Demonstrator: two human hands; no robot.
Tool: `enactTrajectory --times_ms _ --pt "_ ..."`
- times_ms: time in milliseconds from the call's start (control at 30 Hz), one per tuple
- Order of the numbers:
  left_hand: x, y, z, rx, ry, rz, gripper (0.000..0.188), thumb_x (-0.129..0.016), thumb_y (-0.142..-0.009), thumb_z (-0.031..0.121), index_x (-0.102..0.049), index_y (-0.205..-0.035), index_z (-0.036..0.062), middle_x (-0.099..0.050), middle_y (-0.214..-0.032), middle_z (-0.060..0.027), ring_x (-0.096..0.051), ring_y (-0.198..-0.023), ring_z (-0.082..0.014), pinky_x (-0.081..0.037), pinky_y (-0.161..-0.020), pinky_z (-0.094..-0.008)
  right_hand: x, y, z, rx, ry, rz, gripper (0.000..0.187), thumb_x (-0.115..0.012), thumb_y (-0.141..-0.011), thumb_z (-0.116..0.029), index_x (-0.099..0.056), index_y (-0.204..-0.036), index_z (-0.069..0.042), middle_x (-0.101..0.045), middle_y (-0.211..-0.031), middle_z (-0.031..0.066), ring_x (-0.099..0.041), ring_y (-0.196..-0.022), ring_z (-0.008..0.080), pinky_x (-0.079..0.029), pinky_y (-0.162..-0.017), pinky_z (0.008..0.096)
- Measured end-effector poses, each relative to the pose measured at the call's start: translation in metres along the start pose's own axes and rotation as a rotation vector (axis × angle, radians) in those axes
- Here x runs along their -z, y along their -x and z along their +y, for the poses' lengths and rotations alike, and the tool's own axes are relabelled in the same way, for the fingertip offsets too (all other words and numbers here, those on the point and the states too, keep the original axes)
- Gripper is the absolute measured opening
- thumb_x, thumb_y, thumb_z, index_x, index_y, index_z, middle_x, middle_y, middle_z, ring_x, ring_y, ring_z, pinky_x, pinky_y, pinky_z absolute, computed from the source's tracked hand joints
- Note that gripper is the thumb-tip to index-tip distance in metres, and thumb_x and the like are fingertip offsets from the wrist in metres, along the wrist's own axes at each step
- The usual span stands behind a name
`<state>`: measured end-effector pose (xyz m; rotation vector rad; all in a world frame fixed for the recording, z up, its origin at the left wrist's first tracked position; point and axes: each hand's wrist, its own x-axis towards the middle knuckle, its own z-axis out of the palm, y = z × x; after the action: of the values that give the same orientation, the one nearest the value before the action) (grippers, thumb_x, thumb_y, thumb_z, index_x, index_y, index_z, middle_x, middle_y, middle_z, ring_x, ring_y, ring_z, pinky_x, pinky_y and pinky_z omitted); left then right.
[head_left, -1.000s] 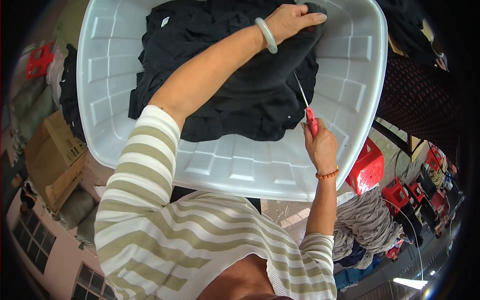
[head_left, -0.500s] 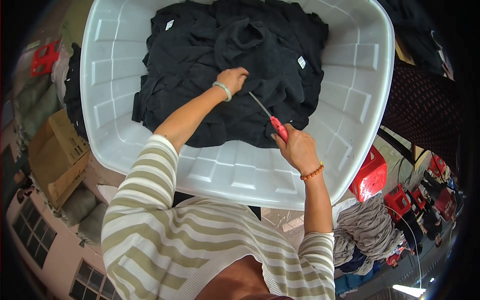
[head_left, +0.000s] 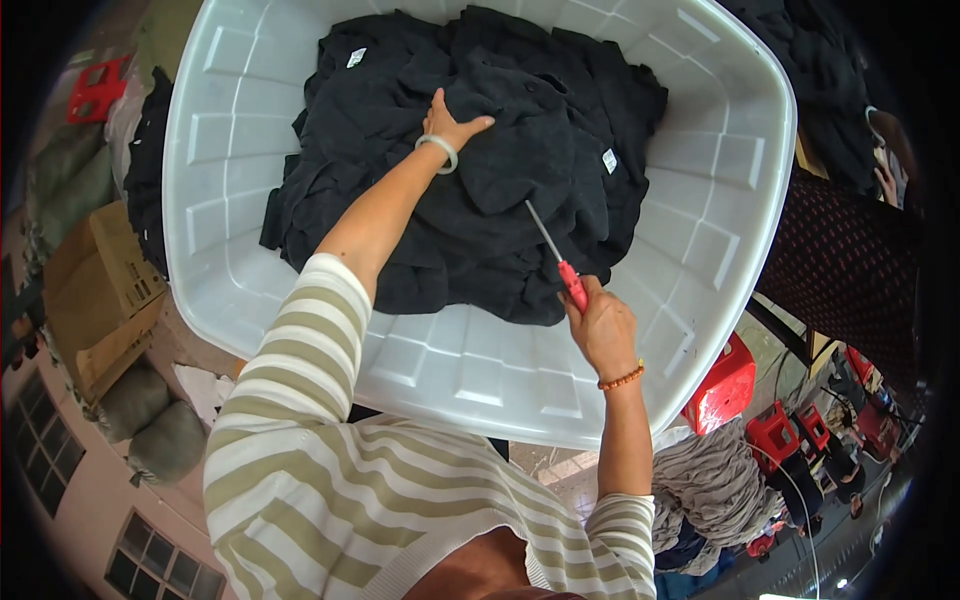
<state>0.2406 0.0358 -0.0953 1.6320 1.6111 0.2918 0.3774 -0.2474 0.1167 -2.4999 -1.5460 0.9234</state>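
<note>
Black garments [head_left: 380, 210] lie heaped in a large white plastic tub [head_left: 690, 240]; two small white labels show on them. My left hand [head_left: 452, 125] rests on the upper part of the heap, thumb and a finger spread apart, the other fingers partly hidden. It holds nothing that I can see. Over the near right edge of the heap, my right hand [head_left: 602, 325] is closed around the red handle of a slim tool [head_left: 570, 282], which looks like a screwdriver. Its thin metal shaft points up and left, the tip over the black cloth.
Beyond the tub on the right are a red plastic stool [head_left: 722, 382], dark patterned cloth [head_left: 850, 270] and a pile of grey fabric [head_left: 705, 485]. Another person's hand [head_left: 886, 178] shows at the far right. A cardboard box [head_left: 100, 295] and stuffed sacks [head_left: 165, 442] stand to the left.
My left hand has gone up and left, its fingers spreading apart. The garment's round opening has flattened and turned. My right hand and the tool have shifted slightly down and right.
</note>
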Motion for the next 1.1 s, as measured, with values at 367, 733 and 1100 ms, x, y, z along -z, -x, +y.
enactTrajectory --times_ms 367,733,1100 --pt "-0.044 0.08 -0.015 -0.254 -0.125 -0.41 0.057 -0.065 -0.078 0.017 -0.043 -0.129 0.0017 -0.056 -0.122 -0.0241 -0.052 -0.113 -0.0407 -0.042 -0.098 -0.0431 0.021 -0.022 -0.009 -0.115 0.031 -0.026 0.028 -0.063 -0.086 -0.032 -0.059 -0.088 -0.004 -0.062 -0.068 0.0209 -0.061 -0.068 0.0399 -0.048 -0.062 0.0467" --pt "-0.031 0.103 -0.015 -0.47 -0.454 -0.473 0.046 -0.067 -0.078 0.01 -0.047 -0.119 0.0088 -0.055 -0.109 -0.0178 -0.058 -0.101 -0.0362 -0.048 -0.086 -0.0453 0.013 -0.091 -0.023 -0.007 0.071 0.018 0.033 -0.063 -0.085 -0.034 -0.064 -0.088 -0.002 -0.066 -0.078 0.0211 -0.064 -0.078 0.0389 -0.051 -0.069 0.0454" --pt "-0.023 0.068 -0.095 -0.108 0.159 -0.364 0.049 -0.059 -0.079 0.023 -0.053 -0.121 -0.0024 -0.058 -0.117 -0.0271 -0.055 -0.11 -0.0406 -0.043 -0.095 -0.0393 0.011 -0.036 -0.013 0.037 0.07 -0.253 0.033 -0.066 -0.083 -0.036 -0.063 -0.088 -0.003 -0.067 -0.078 0.0183 -0.066 -0.076 0.0356 -0.052 -0.069 0.0434"
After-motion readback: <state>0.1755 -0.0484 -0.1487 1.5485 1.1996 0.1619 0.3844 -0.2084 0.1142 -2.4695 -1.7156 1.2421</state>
